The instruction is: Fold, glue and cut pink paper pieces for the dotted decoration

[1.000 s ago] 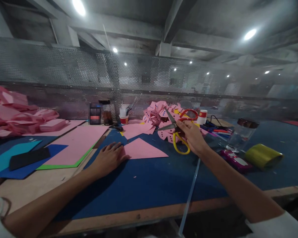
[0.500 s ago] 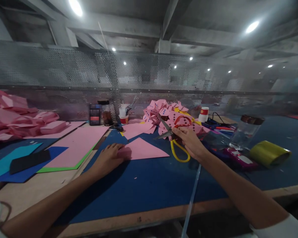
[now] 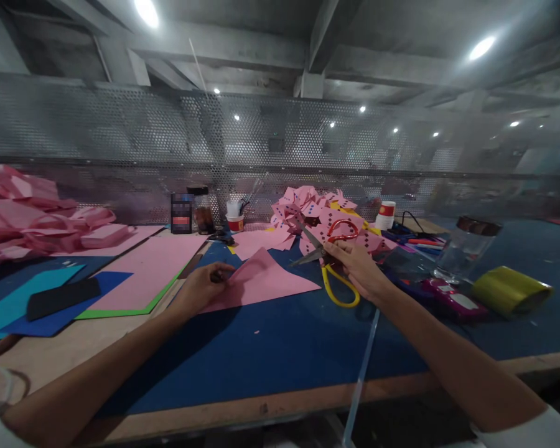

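Note:
A pink sheet [image 3: 266,285] lies on the blue work surface, its edge near my left hand raised a little and casting a shadow. My left hand [image 3: 204,287] is closed at that raised edge, with thumb and fingers pinching the sheet. Just right of the sheet, my right hand [image 3: 352,261] grips scissors [image 3: 313,241] with one red and one yellow handle. Their blades are apart and point left, above the sheet's right side and not touching it as far as I can see. Behind the scissors is a heap of pink cut pieces [image 3: 303,202] with dark dots.
Left are a pile of folded pink pieces [image 3: 93,221] and large pink, blue and teal sheets [image 3: 58,283]. A clear jar [image 3: 464,252], a yellow roll [image 3: 511,290] and a magenta item [image 3: 452,295] stand right. Paper cups [image 3: 385,214] and a perforated metal screen [image 3: 280,140] are behind.
My left hand has gone from lying flat on the pink sheet to pinching its edge. That edge has come up and the sheet has shifted slightly. The right hand and scissors look nearly unchanged.

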A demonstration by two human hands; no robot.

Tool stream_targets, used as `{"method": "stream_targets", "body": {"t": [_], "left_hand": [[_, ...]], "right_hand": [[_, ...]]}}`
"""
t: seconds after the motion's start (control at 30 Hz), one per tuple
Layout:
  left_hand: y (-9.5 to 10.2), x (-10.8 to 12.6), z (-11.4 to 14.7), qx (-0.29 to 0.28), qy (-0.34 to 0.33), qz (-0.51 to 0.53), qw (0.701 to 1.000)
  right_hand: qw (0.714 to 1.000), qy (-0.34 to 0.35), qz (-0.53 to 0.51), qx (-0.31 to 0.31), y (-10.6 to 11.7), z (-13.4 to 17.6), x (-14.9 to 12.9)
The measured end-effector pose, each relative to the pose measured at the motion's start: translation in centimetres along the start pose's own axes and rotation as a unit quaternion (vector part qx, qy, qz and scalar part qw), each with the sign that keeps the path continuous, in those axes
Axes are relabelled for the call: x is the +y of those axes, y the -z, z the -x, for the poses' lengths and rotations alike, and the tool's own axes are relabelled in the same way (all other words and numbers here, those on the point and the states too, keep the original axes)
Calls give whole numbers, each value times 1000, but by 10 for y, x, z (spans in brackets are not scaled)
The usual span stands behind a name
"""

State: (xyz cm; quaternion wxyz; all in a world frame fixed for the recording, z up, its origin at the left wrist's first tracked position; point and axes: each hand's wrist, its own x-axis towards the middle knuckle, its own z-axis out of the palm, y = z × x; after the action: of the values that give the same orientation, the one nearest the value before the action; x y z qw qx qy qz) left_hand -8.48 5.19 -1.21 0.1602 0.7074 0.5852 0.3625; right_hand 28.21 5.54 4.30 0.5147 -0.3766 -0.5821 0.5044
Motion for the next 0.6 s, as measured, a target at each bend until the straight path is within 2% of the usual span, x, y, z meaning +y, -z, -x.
{"method": "stream_targets", "body": {"t": [0.17, 0.37, 0.6], "left_hand": [[4, -6, -1, 0, -3, -5, 1000], [6, -12, -4, 35, -2, -35, 999], [14, -4, -3, 52, -51, -39, 997]], "right_hand": [[1000, -10, 8, -4, 0, 1, -1], [999, -14, 32, -12, 1, 2, -2], [997, 1, 62, -37, 1, 1, -2]]}}
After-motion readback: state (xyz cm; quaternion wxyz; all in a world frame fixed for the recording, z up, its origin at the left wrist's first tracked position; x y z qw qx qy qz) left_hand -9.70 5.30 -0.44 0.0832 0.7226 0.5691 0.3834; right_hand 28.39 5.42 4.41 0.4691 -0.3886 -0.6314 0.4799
